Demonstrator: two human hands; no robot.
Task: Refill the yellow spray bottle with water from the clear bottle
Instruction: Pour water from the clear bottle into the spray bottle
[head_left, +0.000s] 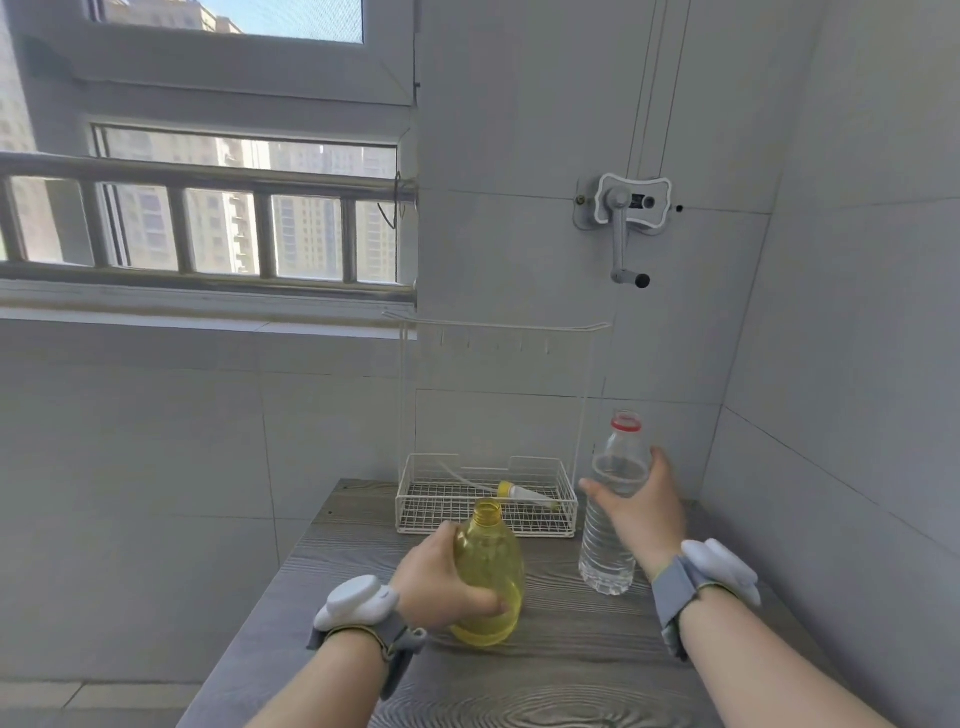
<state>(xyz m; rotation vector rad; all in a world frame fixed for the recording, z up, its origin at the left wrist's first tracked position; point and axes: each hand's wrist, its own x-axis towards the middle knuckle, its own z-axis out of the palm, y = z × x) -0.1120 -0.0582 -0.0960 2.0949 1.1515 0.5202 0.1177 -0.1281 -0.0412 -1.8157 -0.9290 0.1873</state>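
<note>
Left hand (441, 577) clamps yellow bottle (488, 571); right hand (641, 506), at three o'clock, wraps clear bottle (613, 519) — narrow neck invites spills.

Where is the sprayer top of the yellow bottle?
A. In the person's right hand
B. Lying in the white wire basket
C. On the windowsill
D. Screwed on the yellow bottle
B: the sprayer top lies in the white wire basket, and the yellow spray bottle has an open neck.
</note>
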